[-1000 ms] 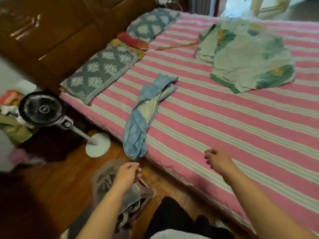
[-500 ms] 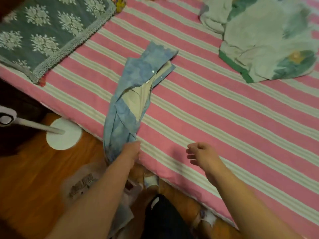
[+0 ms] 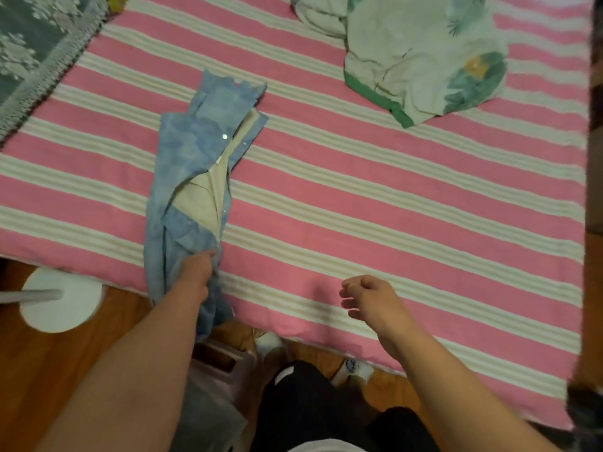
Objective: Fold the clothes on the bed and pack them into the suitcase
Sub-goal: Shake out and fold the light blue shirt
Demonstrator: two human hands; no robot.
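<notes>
Grip, left hand (image 3: 195, 272): the near end of a blue garment (image 3: 192, 187) is held where it hangs over the edge of the bed (image 3: 391, 203); grip, right hand (image 3: 368, 296): loosely curled, nothing held, poised above the bedcover. Progress is judged early: the blue garment lies bunched lengthwise and unfolded, a green-trimmed floral garment (image 3: 421, 57) is heaped well apart at the far side, and no suitcase is plainly identified. Against half a second earlier, the view is found closer and the garment marginally straighter.

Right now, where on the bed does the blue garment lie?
The blue garment lies left of centre on the striped bed, its near end over the edge, gripped by the left hand.
</notes>
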